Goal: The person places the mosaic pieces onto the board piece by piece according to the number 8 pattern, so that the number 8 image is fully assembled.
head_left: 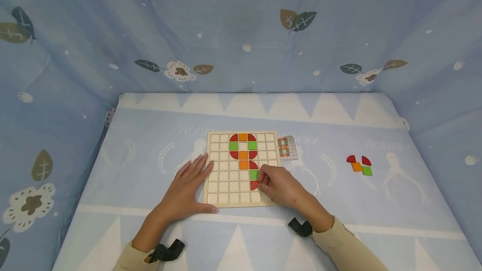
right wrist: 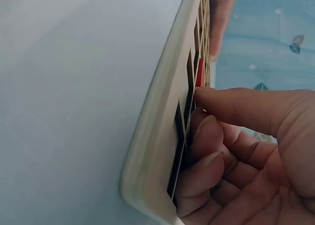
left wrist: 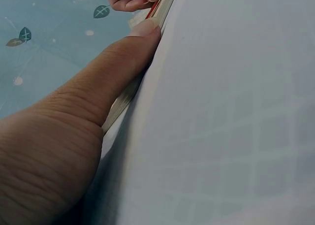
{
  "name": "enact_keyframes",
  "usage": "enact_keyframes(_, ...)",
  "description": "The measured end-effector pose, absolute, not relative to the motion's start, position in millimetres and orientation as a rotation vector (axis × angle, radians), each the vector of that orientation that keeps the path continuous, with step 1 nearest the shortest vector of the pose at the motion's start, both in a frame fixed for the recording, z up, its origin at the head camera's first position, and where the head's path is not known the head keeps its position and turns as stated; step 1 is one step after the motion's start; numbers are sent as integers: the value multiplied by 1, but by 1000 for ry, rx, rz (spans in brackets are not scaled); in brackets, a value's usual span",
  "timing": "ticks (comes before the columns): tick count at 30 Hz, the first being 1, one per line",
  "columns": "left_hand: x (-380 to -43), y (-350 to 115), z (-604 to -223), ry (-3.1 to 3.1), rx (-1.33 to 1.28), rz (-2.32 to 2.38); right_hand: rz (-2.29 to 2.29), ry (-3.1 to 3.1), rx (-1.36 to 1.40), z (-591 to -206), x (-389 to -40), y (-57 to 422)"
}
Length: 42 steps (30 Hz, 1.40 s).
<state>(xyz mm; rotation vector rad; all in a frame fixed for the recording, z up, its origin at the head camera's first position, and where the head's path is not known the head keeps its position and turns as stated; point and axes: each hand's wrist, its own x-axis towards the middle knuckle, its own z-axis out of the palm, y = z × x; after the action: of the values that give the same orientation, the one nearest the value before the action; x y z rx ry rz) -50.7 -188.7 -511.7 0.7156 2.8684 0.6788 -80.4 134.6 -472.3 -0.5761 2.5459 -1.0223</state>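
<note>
A pale wooden grid board [head_left: 224,199] lies on the table, with red quarter-circle, orange square and green square pieces set in its cells. My left hand [head_left: 188,191] rests along the board's left side, fingers spread over the edge. Its thumb [left wrist: 113,70] lies against the near edge. Over the board's right part, my right hand [head_left: 280,184] pinches at a red quarter-circle piece [head_left: 254,185], low in the pattern and just below a green square [head_left: 254,175]. In the right wrist view, the thumb tip meets this red piece [right wrist: 200,73], while the other fingers curl near the grid.
Beside the board's upper right corner lies a small pattern card [head_left: 288,147], partly see-through. Farther right are loose pieces: two red quarter circles [head_left: 366,161], an orange square [head_left: 356,167] and a green square [head_left: 367,171]. Blue patterned cloth [head_left: 241,32] hangs behind and along both sides.
</note>
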Motion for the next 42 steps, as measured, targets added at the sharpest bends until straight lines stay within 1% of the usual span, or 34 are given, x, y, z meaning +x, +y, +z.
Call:
enact_keyframes(8, -50, -188, -511, 2872, 713, 695, -1089, 2538, -515, -469, -78, 147)
enact_keyframes(15, -50, -189, -512, 2880, 723, 694, -1132, 2624, -406, -466, -77, 184)
enact_keyframes(19, -50, -189, -512, 2865, 699, 677, -1068, 2714, -322, -462, -77, 211)
enact_keyframes(28, -51, -189, -514, 2865, 708, 671, -905, 2909, -75, -450, -75, 284)
enact_keyframes(34, -51, -189, -512, 2868, 702, 668, -792, 2928, 180, -449, -83, 329)
enact_keyframes(38, -52, -189, -512, 2854, 694, 662, -718, 2865, 355, -449, -86, 349)
enact_keyframes(42, -52, -188, -511, 2847, 689, 659, -677, 2822, 465, -453, -86, 357)
